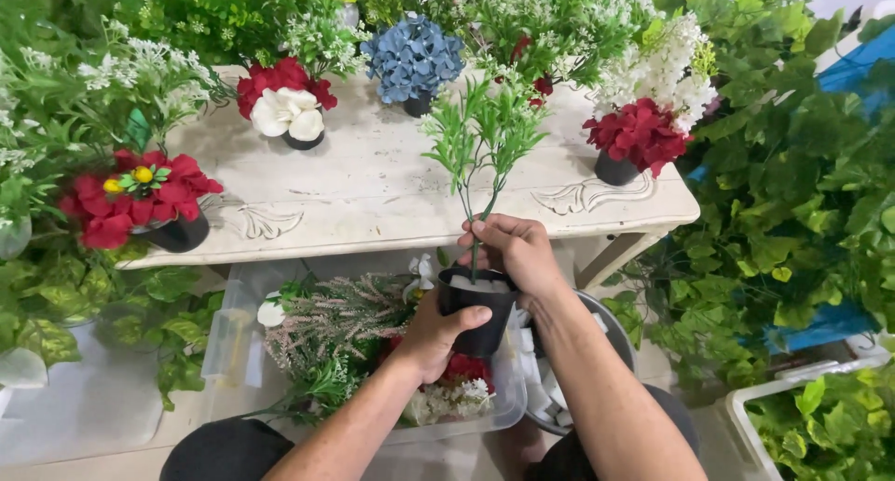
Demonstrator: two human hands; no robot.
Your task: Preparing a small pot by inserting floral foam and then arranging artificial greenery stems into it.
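A small black pot (477, 315) is being held in the left hand (436, 336), just in front of the bench (373, 187) edge and above a clear tub (373, 350) of loose flowers. The left fingers (466, 321) are being wrapped around the pot's side, clamped on it. A green sprig (483, 131) is being held by its stem in the right hand (515, 253), whose fingers are being pinched together on the stem just above the pot's mouth.

The stem is thin and long, and its leafy head is sitting well above the grip at 12 o'clock; if it is being pressed down at a slant, it could be bent or kinked. What looks like a pale block is filling the pot's mouth, and a push off-centre could be crumbling or splitting it, so that the sprig is left leaning. The pot is being supported by one hand only; a hard downward push could be tipping it out of the grip into the tub below.

The pot is looking round, matt black and slightly tapered, like the pots on the bench. The sprig is being shown as bright green, with several feathery branches spreading from one dark stem. Finished red, white and blue arrangements are standing on the bench from 10 to 2 o'clock.
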